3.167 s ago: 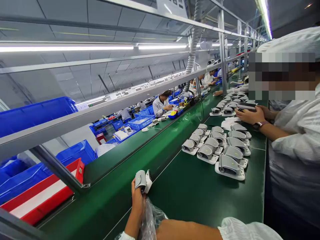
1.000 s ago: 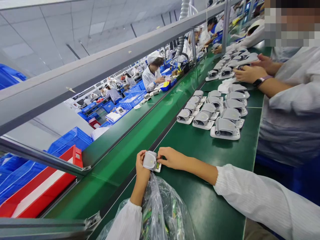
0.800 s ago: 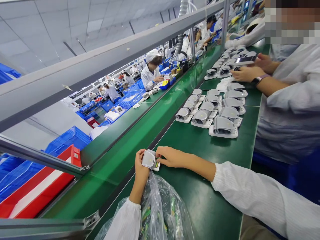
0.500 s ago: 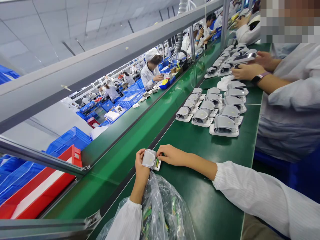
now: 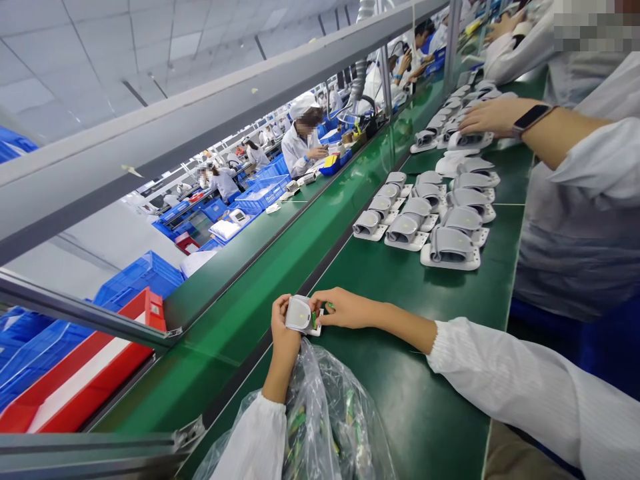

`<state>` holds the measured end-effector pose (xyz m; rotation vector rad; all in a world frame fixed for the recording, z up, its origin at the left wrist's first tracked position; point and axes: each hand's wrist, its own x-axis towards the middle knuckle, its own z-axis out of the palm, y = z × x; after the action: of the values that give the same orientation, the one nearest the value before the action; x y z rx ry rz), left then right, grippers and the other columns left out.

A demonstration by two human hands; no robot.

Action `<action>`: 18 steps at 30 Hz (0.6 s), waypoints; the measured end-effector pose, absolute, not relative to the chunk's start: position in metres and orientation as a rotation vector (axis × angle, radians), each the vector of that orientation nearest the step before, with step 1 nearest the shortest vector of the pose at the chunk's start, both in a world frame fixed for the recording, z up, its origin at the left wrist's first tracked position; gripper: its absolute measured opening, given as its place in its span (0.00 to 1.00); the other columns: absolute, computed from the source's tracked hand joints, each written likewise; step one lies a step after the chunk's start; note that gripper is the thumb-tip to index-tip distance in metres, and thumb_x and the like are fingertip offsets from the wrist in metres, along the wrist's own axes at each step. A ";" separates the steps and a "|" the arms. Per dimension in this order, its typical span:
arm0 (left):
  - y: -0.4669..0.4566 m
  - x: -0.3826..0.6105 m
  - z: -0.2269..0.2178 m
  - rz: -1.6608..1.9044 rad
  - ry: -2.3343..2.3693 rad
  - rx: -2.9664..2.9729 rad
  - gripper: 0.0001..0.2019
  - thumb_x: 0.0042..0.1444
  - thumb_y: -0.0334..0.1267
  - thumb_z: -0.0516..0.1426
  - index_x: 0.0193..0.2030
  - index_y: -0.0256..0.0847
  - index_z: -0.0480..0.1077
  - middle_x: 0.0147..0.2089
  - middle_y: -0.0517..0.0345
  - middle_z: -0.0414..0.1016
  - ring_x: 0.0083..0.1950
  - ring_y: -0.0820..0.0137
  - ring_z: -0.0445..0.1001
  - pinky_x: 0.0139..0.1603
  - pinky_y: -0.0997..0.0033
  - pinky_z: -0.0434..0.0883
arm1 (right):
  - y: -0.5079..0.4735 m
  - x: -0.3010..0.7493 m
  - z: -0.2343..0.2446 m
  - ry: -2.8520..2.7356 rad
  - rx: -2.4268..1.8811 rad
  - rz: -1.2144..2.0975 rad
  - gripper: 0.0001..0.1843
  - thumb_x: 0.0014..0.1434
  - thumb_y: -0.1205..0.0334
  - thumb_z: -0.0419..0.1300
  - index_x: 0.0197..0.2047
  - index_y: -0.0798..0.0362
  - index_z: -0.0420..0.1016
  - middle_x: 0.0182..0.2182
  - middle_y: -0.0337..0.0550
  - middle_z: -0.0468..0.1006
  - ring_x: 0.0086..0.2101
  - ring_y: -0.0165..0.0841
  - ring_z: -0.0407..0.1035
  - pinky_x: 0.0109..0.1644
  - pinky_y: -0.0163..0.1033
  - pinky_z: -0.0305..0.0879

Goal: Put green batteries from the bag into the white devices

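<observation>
In my left hand (image 5: pixel 285 327) is a white wrist blood pressure monitor (image 5: pixel 300 315) with a rolled grey cuff. Its open end points right and shows a bit of green inside. At that end my right hand (image 5: pixel 340 308) has its fingers closed round a small green battery (image 5: pixel 330 306), largely covered by the fingers. A clear plastic bag (image 5: pixel 325 407) holding several green and gold batteries lies on the green bench beneath my left wrist.
Several like monitors (image 5: pixel 453 248) stand in rows ahead on the green bench (image 5: pixel 400 387). On the right, a co-worker's hand (image 5: pixel 493 119) rests over other monitors. A metal rail (image 5: pixel 200 113) crosses above. At left are a red tray (image 5: pixel 125 333) and blue crates (image 5: pixel 143 277).
My right fingers have shifted slightly at the monitor's open end, and green now shows between them. The co-worker's hand has moved from a held monitor to those on the bench.
</observation>
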<state>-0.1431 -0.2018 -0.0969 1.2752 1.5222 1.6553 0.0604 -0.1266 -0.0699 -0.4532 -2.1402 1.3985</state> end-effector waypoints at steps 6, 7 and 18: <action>-0.202 -0.143 -0.095 1.670 1.530 1.211 0.30 0.48 0.44 0.73 0.56 0.41 0.69 0.54 0.44 0.78 0.51 0.61 0.79 0.51 0.66 0.73 | -0.129 0.056 -0.071 -1.976 -0.484 1.378 0.10 0.61 0.67 0.64 0.48 0.55 0.78 0.39 0.39 0.80 0.27 0.25 0.61 0.35 0.33 0.60; -0.202 -0.142 -0.094 1.672 1.527 1.204 0.30 0.49 0.46 0.73 0.56 0.41 0.69 0.54 0.44 0.78 0.51 0.61 0.79 0.51 0.66 0.73 | -0.129 0.057 -0.072 -1.985 -0.476 1.294 0.11 0.63 0.67 0.63 0.49 0.55 0.79 0.41 0.40 0.79 0.27 0.25 0.60 0.34 0.34 0.60; -0.201 -0.140 -0.090 1.687 1.550 1.172 0.31 0.47 0.48 0.73 0.55 0.41 0.70 0.52 0.45 0.78 0.49 0.63 0.79 0.48 0.68 0.73 | -0.116 0.072 -0.079 -2.356 -0.265 0.706 0.15 0.74 0.67 0.54 0.58 0.53 0.78 0.51 0.50 0.79 0.47 0.38 0.75 0.50 0.41 0.70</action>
<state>-0.1400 -0.2012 -0.0902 1.1720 1.5498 1.6872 0.0723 -0.1162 -0.0788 -0.2647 -2.3557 0.7058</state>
